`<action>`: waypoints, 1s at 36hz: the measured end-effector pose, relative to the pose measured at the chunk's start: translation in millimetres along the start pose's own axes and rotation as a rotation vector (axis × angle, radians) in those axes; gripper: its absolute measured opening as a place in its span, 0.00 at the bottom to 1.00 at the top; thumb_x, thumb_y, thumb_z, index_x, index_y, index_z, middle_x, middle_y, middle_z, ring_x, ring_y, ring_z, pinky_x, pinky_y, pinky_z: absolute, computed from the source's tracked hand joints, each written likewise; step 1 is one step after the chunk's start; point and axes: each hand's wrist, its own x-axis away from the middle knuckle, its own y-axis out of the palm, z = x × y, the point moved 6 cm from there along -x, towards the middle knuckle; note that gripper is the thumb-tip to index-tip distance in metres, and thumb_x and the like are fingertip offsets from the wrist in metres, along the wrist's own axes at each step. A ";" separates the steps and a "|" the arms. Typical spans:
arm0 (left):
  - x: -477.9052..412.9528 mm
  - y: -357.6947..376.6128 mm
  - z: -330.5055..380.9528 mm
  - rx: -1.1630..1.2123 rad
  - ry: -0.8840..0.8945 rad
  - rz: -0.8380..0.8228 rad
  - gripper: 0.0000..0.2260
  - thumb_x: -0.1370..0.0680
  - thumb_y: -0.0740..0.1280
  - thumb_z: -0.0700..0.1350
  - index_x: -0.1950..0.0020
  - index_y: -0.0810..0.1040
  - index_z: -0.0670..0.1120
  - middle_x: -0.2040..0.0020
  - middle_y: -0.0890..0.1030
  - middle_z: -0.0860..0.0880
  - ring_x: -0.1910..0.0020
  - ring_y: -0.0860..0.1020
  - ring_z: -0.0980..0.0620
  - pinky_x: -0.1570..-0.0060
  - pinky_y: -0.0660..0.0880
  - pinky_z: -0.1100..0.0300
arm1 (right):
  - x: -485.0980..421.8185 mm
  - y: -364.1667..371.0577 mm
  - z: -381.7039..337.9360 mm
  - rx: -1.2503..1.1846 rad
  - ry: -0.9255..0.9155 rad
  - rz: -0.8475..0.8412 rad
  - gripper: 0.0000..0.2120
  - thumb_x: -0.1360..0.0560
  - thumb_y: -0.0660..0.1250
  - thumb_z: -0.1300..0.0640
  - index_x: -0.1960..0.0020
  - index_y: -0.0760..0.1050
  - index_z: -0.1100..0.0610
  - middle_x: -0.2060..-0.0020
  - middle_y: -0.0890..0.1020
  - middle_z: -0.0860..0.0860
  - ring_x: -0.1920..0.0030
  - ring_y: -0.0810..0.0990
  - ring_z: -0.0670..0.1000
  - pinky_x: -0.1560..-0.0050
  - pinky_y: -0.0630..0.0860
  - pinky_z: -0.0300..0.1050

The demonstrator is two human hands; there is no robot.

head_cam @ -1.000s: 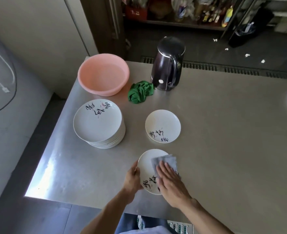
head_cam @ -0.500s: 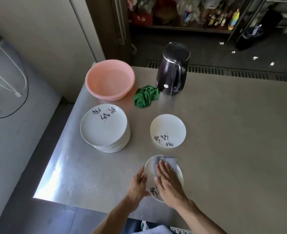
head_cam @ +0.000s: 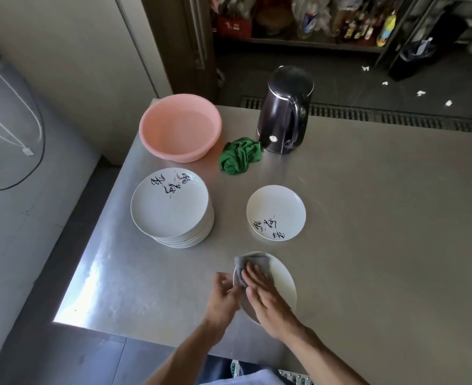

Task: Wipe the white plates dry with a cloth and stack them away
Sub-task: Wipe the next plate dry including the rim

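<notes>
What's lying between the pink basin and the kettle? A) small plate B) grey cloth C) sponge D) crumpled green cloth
D: the green cloth lies crumpled on the table between the pink basin and the dark kettle, close by the kettle's base.

A brushed grey metal desk [head_cam: 368,218] fills the middle and 3 o'clock side, and a bright patch of light [head_cam: 90,279] glares off its edge at 8 o'clock. Pale cream wall panels [head_cam: 76,65] stand at 10 o'clock, with a looping dark cable [head_cam: 39,129] at 9. At 12 rises a dark brown door frame [head_cam: 179,43]. At 1 lie a slotted metal floor grate [head_cam: 396,118], a dark floor [head_cam: 340,79] and cluttered shelves of bottles [head_cam: 298,40].
</notes>
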 end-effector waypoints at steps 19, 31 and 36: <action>10.4 11.8 3.1 -0.051 0.048 -0.183 0.24 0.18 0.56 0.28 0.30 0.77 0.50 0.46 0.86 0.41 0.50 0.84 0.46 0.46 0.81 0.37 | 13.2 9.5 12.0 0.211 -0.003 0.048 0.25 0.15 0.49 0.49 0.20 0.52 0.53 0.20 0.51 0.47 0.20 0.46 0.48 0.20 0.45 0.50; 13.9 1.9 -21.0 0.143 -0.060 0.079 0.07 0.27 0.66 0.38 0.51 0.73 0.43 0.56 0.80 0.42 0.60 0.79 0.49 0.58 0.76 0.50 | -1.5 2.3 7.8 -0.310 0.237 0.102 0.22 0.14 0.48 0.51 0.20 0.57 0.51 0.21 0.51 0.43 0.20 0.47 0.43 0.21 0.42 0.42; 10.6 -0.6 -26.9 0.098 -0.088 0.032 0.09 0.20 0.63 0.31 0.50 0.68 0.44 0.57 0.80 0.41 0.62 0.79 0.49 0.63 0.79 0.54 | 3.4 7.3 9.3 -0.095 0.157 -0.030 0.23 0.14 0.45 0.49 0.19 0.55 0.50 0.21 0.48 0.40 0.21 0.43 0.40 0.23 0.37 0.38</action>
